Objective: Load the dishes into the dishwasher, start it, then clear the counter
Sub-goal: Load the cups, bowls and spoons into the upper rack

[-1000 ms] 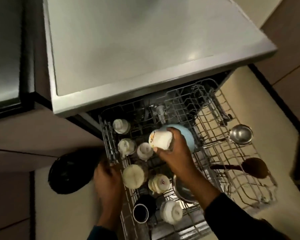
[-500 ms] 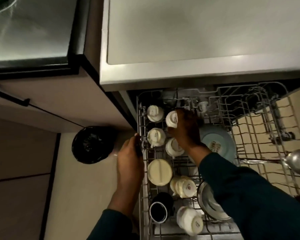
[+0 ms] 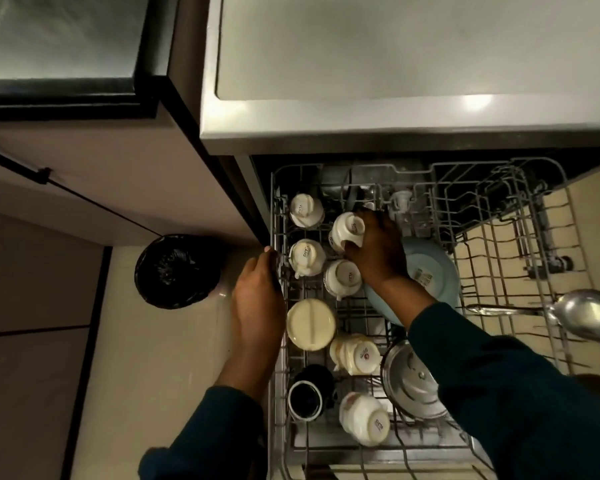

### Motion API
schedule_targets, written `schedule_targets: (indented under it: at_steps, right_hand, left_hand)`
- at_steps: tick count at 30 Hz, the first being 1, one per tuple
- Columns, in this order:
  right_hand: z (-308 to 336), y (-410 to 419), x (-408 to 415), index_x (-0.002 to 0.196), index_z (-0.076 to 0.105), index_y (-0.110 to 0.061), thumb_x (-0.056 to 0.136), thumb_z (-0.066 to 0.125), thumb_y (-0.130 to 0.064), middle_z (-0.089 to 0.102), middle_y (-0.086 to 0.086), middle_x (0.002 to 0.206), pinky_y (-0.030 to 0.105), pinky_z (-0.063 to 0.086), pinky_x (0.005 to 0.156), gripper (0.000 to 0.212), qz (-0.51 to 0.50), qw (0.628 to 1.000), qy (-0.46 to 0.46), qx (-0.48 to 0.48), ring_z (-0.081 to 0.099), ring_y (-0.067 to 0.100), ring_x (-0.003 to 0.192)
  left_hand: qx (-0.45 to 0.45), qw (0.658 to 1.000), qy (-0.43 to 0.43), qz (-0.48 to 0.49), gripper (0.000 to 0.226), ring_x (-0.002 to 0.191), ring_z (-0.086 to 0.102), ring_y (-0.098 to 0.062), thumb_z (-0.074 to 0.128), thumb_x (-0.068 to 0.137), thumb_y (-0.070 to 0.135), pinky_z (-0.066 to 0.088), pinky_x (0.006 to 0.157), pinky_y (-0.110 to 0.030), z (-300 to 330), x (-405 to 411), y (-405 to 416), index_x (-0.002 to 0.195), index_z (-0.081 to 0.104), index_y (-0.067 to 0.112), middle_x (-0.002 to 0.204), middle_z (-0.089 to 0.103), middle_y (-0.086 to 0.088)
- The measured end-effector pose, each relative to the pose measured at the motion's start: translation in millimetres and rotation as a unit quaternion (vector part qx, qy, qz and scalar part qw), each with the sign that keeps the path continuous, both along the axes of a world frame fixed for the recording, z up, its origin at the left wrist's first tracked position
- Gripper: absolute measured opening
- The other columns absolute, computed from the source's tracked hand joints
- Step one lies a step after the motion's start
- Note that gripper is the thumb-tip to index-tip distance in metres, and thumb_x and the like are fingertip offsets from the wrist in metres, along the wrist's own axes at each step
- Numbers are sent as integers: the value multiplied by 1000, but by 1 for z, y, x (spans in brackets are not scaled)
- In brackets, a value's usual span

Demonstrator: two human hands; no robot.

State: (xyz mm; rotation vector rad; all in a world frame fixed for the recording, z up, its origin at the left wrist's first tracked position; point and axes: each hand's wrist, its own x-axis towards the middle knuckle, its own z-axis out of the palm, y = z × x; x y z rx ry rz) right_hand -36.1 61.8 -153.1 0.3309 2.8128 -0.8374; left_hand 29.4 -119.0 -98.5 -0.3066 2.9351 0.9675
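The dishwasher's wire rack (image 3: 520, 216) is pulled out below the counter. My right hand (image 3: 378, 254) grips a white cup (image 3: 345, 232), upside down, at the rack's back left among several other white cups (image 3: 305, 211). My left hand (image 3: 257, 292) grips the rack's left rim. A light blue bowl (image 3: 430, 271) lies partly under my right wrist. In the rack's front part I see a cream lid (image 3: 310, 323), a black mug (image 3: 305, 398) and a steel lid (image 3: 413, 382).
A steel ladle (image 3: 582, 315) lies across the rack's right side. A black-lined bin (image 3: 175, 271) stands on the floor left of the dishwasher. The grey counter (image 3: 395, 64) overhangs the rack's back. A cabinet drawer front with a dark handle (image 3: 11, 161) is at left.
My right hand carried the white cup from above the blue bowl to the rack's back left and lowered it among the other cups. My left hand closed on the rack's rim. The view shifted left.
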Motion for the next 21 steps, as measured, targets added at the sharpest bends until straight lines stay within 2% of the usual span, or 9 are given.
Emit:
schedule_targets:
  at_steps: [3,5,7,11,14,18,19,21]
  right_hand:
    - [16,-5,18,136,47,-16,88,64,-14,42,12,141,42,43,96,51,-2,1000,15,-17,40,33,128]
    - [24,-6,36,132,51,-15,86,61,-8,45,12,135,45,48,90,47,14,996,65,-64,50,33,117]
    - [32,-6,56,127,55,-14,84,59,-2,50,11,127,46,51,84,46,6,991,98,-93,58,31,105]
    - [52,-18,101,115,61,-13,84,61,-1,55,8,115,46,53,79,34,-29,988,117,-97,59,26,97]
    - [67,-33,145,113,62,-16,84,59,1,57,4,112,44,54,78,34,-18,984,135,-112,60,24,95]
    - [80,-53,195,111,63,-17,84,58,-2,59,1,107,41,54,76,32,-25,981,147,-122,60,20,91]
    - [85,-59,209,111,64,-17,85,59,-2,59,0,107,39,54,75,30,-30,980,151,-123,60,18,91]
    - [98,-72,233,112,65,-16,86,60,0,59,-2,108,33,54,79,31,-43,978,150,-135,60,13,94]
  left_hand:
    - [-1,1000,-1,3,36,98,62,-31,51,90,-2,45,78,-29,2,-1,-2,125,59,3,112,64,-16]
    - [6,1000,-9,4,39,104,61,-28,49,90,-1,38,80,-19,5,4,-5,128,57,6,117,64,-14]
    - [20,1000,-21,-4,48,109,59,-25,49,87,-5,36,83,-16,8,15,-7,132,54,9,122,63,-11]
    - [46,997,-49,-31,47,116,54,-23,53,85,0,36,86,-16,17,50,-3,131,54,10,128,58,-9]
    - [73,995,-57,-39,44,120,53,-23,56,85,3,40,96,-27,23,77,-1,129,56,9,130,57,-7]
    - [94,991,-83,-42,38,113,57,-20,56,88,9,45,91,-28,36,109,-11,126,56,12,124,61,-5]
    - [100,990,-91,-49,36,110,59,-18,56,89,9,46,87,-25,42,118,-15,125,57,13,122,62,-4]
    - [110,987,-101,-63,34,96,60,-10,56,91,10,42,73,-8,52,138,-25,125,57,16,117,64,-2]
